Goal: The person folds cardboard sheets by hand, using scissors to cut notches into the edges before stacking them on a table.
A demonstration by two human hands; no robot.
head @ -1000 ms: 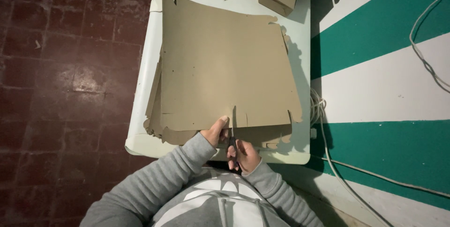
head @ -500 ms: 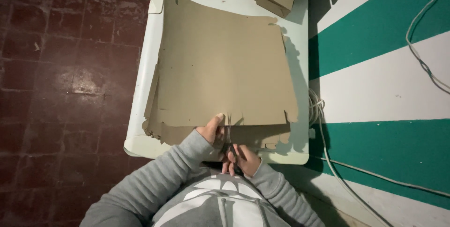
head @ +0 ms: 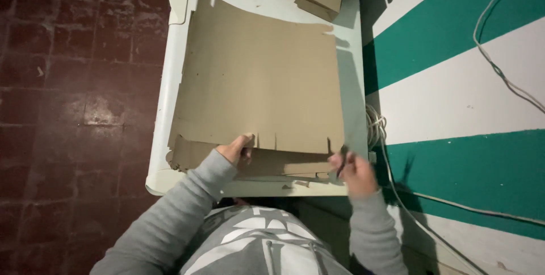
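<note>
The right hand [head: 353,168] is now found at the lower right corner of the large cardboard sheet [head: 258,76], shifted from the middle of the near edge, where it was a second ago; it is closed around dark scissors [head: 341,162] (blades barely seen). Short slits are left along that edge. The left hand [head: 237,149] is kept pressed on the sheet at lower centre, fingers curled over the edge. The sheet is spread across the white table [head: 170,82]. Cardboard offcuts [head: 321,0] are noted at the top, a white cable [head: 377,127] at the right.

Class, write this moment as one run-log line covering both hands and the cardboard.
left hand: holds cardboard sheet near edge | right hand: grips scissors at sheet's right corner | surface: white table
</note>
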